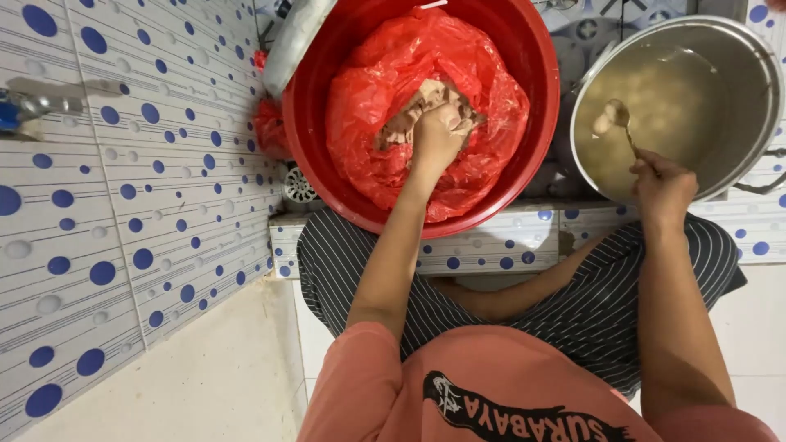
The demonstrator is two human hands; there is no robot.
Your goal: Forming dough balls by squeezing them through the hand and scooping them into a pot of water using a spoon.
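Left hand (438, 135) fisted in pinkish paste (422, 106) inside red-bag-lined tub (327, 180), fingers closed around a lump; right hand (661, 187) fingers pinch spoon (620, 119) carrying a ball over pot (761, 147) of cloudy water: squeeze evenly, scoop cleanly, lower gently.

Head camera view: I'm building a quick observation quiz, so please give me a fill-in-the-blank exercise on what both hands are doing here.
1. The left hand digs into pale paste inside a crinkled ____ plastic bag.
2. That bag lines a round red plastic ____.
3. The right hand holds a metal ____ carrying a pale ball.
4. The ball hangs above cloudy liquid in a large round metal ____.

Missing words: red; basin; spoon; pot
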